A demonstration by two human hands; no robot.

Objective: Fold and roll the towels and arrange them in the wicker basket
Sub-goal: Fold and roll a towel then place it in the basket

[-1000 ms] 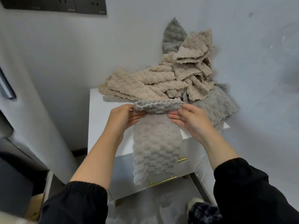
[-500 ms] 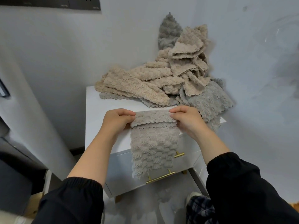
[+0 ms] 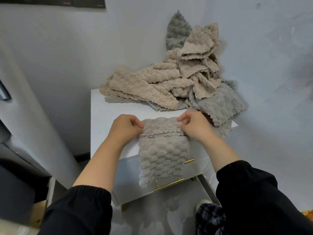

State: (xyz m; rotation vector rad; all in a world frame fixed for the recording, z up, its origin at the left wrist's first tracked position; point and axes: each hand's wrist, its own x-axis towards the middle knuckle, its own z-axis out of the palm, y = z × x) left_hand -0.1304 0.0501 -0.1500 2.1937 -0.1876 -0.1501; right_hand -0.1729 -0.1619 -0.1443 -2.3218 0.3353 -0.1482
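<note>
- Our left hand [image 3: 125, 128] pinches the gray towel [image 3: 162, 150] at its left edge, steadying the fold.
- That towel lies on the white cabinet [image 3: 105, 116], tail hanging over the front so we can roll it.
- Our right hand [image 3: 194, 126] pinches its right edge.

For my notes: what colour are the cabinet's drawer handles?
Gold; the drawer handles show best in the head view.

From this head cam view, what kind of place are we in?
Likely a corner of a home room, perhaps a bedroom: a white drawer cabinet with gold handles stands against plain walls, and a loose pile of towels lies on it.
</note>
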